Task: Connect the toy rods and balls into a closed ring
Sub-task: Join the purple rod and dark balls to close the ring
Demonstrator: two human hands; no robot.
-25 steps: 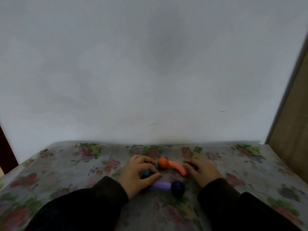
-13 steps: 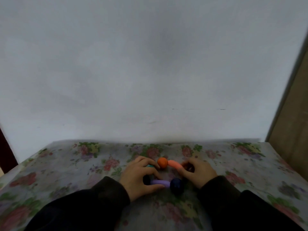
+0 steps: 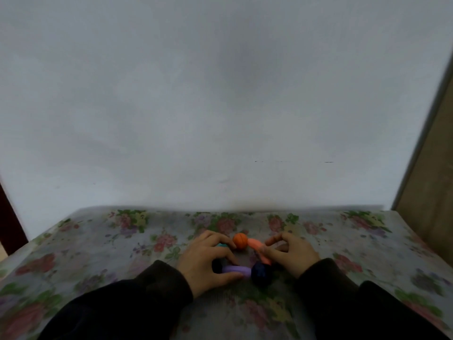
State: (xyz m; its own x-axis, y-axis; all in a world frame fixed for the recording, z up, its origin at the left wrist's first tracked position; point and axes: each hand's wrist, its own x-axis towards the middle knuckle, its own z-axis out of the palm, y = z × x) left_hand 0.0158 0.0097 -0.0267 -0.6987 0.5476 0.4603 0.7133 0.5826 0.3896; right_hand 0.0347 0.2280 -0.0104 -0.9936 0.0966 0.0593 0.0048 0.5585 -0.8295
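Head view: small ring of rods and balls lies on the floral surface (image 3: 98,241) between both hands. Left hand (image 3: 206,261), grip closed around the purple rod (image 3: 236,270), whose long axis runs left to right into the dark blue ball (image 3: 261,273). Right hand (image 3: 293,253), grip pinching the salmon rod (image 3: 258,249), which slants from the orange ball (image 3: 240,240) down toward the dark blue ball. That lower joint, nearer the right hand, looks closed or nearly so; cannot tell. A teal piece (image 3: 221,245) peeks from under the left fingers.
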